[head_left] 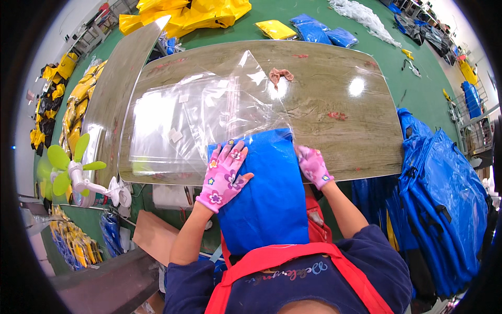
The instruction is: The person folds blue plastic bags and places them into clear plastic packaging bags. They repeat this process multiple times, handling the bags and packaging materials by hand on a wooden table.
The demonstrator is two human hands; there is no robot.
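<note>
A folded blue plastic item (264, 199) hangs over the near table edge, its far end on the tabletop against clear plastic bags (201, 115). Whether that end is inside a clear bag, I cannot tell. My left hand (226, 174), in a pink flowered glove, lies flat on the blue item's left side with fingers stretched out. At the item's right edge is my right hand (312, 165), gloved alike, with its fingers closed together on the edge; the fingertips are partly hidden.
A brownish crumpled scrap (281, 76) lies on the wood-patterned table (324, 94). Blue plastic items (444, 193) hang in a stack at right. A green-bladed fan (77, 170) stands at left. Yellow bundles (204, 14) and blue packets (311, 29) are on the floor beyond.
</note>
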